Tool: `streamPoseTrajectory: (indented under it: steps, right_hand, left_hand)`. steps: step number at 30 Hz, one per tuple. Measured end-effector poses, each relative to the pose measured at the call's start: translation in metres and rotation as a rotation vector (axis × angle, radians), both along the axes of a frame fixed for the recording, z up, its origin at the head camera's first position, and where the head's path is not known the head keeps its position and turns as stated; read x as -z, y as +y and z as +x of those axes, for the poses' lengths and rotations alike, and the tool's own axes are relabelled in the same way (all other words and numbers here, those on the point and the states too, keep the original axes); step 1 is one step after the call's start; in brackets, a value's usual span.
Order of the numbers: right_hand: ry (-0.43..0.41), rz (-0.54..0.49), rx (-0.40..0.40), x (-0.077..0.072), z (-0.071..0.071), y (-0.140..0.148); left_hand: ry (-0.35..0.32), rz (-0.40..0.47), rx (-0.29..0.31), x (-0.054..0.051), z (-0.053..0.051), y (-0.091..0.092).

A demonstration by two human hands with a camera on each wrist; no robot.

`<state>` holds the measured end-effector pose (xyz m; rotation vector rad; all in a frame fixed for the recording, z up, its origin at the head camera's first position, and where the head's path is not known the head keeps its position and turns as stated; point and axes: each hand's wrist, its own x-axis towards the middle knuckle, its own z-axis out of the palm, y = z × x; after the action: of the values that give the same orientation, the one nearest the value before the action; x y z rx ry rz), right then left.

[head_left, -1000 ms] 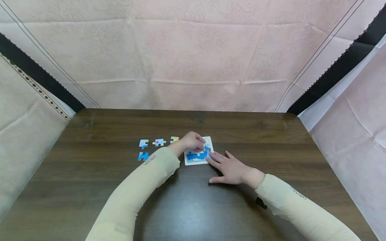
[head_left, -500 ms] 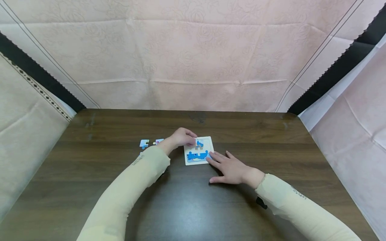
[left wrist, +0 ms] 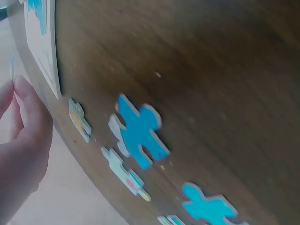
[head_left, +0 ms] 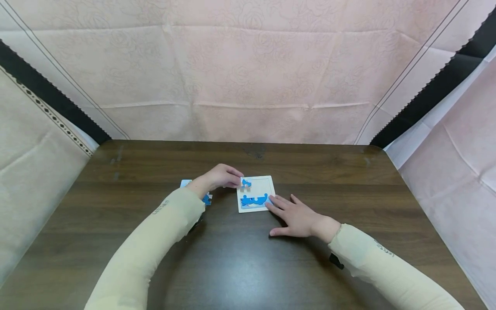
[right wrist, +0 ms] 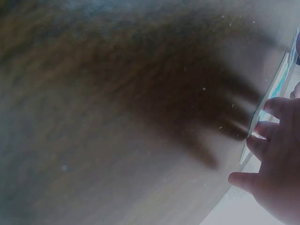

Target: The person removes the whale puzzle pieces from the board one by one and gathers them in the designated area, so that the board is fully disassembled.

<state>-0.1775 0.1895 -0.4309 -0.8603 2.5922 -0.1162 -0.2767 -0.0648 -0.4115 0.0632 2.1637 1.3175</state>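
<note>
My left hand point(head_left: 222, 176) pinches a blue and white jigsaw puzzle piece point(head_left: 246, 184) over the upper left corner of a white puzzle board point(head_left: 260, 186). In the left wrist view that piece point(left wrist: 12, 63) is seen edge-on between thumb and finger. Joined blue pieces point(head_left: 253, 201) lie along the board's near side. My right hand point(head_left: 298, 217) rests with spread, straight fingers at the board's lower right; its fingertips touch the edge. The right wrist view shows this hand point(right wrist: 281, 154) beside the board, with no loose piece in it.
Several loose pieces lie on the dark wooden table left of the board: a yellowish piece point(left wrist: 79, 119), a large blue piece point(left wrist: 138, 133), a white piece with a pink spot point(left wrist: 125, 174) and another blue piece point(left wrist: 209, 205). My left forearm partly hides them in the head view.
My left hand has moved left with the pinched puzzle piece, from the board's upper right to its upper left corner. My right hand has stayed in place.
</note>
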Motion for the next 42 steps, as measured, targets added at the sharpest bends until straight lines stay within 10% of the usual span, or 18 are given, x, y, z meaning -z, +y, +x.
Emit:
streamPoseTrajectory:
  steps: [42]
  right_hand:
    - [0.003,-0.018,-0.008,0.000,0.002,-0.001]
  left_hand:
    - [-0.051,-0.030,0.044,0.007,0.021,-0.057]
